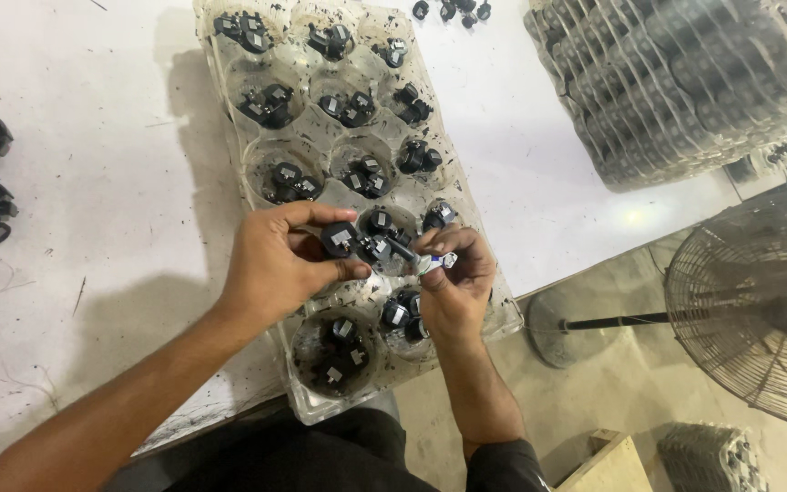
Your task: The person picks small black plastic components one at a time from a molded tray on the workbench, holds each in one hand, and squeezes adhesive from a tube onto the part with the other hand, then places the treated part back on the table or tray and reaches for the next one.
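Now left hand point(280, 260) pinches black part point(341, 240); right hand point(453, 278) grips small tool point(416, 258) against it (over tray point(229, 146)).

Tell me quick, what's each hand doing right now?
Left hand: closed on a small black part.
Right hand: closed on a small dark tool.

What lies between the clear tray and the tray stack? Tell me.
Head view: bare white table separates the tray from the stack; a few loose black parts lie at the far end.
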A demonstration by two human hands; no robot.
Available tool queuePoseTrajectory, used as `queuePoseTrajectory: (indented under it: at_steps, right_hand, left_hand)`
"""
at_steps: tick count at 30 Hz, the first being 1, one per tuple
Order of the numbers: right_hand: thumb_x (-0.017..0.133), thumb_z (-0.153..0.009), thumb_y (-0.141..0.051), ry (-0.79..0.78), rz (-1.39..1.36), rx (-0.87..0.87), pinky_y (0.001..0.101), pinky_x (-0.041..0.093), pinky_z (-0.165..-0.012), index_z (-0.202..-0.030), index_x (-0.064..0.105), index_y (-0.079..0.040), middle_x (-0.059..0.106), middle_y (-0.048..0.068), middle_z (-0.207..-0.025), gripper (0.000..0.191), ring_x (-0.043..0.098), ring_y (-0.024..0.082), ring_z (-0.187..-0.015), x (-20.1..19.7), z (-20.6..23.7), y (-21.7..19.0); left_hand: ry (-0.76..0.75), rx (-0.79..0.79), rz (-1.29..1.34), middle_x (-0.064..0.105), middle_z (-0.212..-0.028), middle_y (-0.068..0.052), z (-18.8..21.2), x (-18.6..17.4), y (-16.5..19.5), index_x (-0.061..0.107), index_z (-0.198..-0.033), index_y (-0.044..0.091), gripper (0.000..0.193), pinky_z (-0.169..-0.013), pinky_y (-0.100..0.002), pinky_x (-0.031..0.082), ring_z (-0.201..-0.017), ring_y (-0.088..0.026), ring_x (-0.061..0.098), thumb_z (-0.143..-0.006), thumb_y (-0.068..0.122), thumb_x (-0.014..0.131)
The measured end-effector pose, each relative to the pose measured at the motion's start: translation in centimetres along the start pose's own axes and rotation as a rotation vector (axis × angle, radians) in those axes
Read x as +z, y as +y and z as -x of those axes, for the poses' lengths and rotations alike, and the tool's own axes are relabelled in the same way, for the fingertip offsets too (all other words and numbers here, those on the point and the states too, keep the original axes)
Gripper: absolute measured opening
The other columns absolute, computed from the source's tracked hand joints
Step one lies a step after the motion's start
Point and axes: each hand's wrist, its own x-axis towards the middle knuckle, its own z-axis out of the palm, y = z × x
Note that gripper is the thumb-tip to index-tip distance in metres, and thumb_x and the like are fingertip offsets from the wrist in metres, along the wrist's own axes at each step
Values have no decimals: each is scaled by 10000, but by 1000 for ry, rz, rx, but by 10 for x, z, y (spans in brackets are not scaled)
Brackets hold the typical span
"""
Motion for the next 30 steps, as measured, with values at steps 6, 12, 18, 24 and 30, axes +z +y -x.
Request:
queuePoseTrajectory:
  at_steps: [6, 12, 18, 24, 30]
  right_hand:
    - [764, -978, -195, -8, -14, 160, 400, 630, -725, -1104, 515, -80, 646, 95, -1065, 302, 708, 223, -881, 22, 5, -9]
    - [648, -1051, -116, -185, 199, 181, 378, 641, -740, -1143, 566, 19, 634, 122, -1059, 183, 713, 209, -875, 28, 15, -25]
    - [532, -1072, -118, -274, 258, 77, 349, 631, -760, -1138, 599, 57, 631, 122, -1017, 198, 701, 185, -887, 25, 20, -32]
    - [531, -1074, -80, -275, 268, 47, 347, 633, -745, -1136, 597, 55, 641, 138, -1034, 162, 707, 190, -877, 21, 21, -31]
    - [551, -1024, -53, -257, 328, -65, 300, 624, -679, -1172, 565, 52, 645, 131, -985, 182, 687, 157, -812, 24, 21, -28]
  left_hand:
    - [7, 8, 208, 788, -995, -85, -4, 4, -7, 703, -1233, 42, 511, -763, -234, 674, -842, -105, 766, -755, -125, 775]
    - [-55, 127, 225, 758, -1066, -94, 4, -1, -8, 714, -1226, 18, 500, -828, -267, 669, -898, -135, 740, -774, -196, 729]
    - [-137, 141, 277, 745, -1101, -75, 12, 0, 0, 697, -1245, 39, 522, -843, -271, 649, -924, -109, 731, -772, -175, 745]
    - [-141, 146, 225, 758, -1094, -80, 15, 2, 4, 703, -1248, 43, 510, -830, -267, 643, -928, -116, 739, -785, -166, 740]
    - [-162, 128, 249, 764, -1116, -87, 15, 3, 3, 689, -1242, 28, 501, -856, -256, 656, -958, -116, 757, -779, -159, 735]
